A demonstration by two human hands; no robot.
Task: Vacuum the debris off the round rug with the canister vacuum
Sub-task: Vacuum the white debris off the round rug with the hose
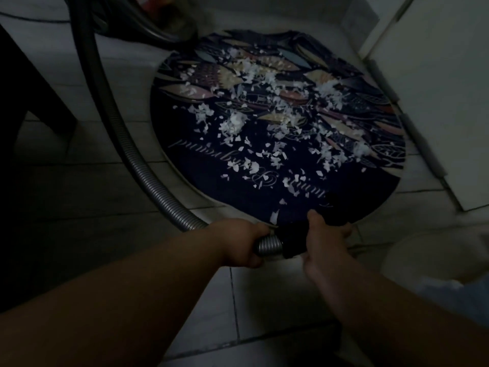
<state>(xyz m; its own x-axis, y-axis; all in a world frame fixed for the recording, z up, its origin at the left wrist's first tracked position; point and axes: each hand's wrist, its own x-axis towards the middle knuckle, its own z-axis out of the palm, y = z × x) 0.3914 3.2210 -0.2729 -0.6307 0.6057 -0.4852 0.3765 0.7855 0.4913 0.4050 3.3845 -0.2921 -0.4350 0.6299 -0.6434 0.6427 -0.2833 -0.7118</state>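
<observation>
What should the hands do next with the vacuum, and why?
Probably push the black nozzle forward onto the round rug, toward the nearest white scraps. The left hand grips the hose, the right hand grips the nozzle, whose tip sits at the rug's near edge, and scraps cover most of the rug.

The room is dim; the floor point(264, 300) is pale square tiles with dark grout lines; a white door or cabinet panel point(436, 88) stands along the right; dark furniture point(26, 88) fills the left edge; a thin cable point(34, 18) crosses the tiles at top left; a pale rounded vessel point(436, 255) sits lower right.
</observation>
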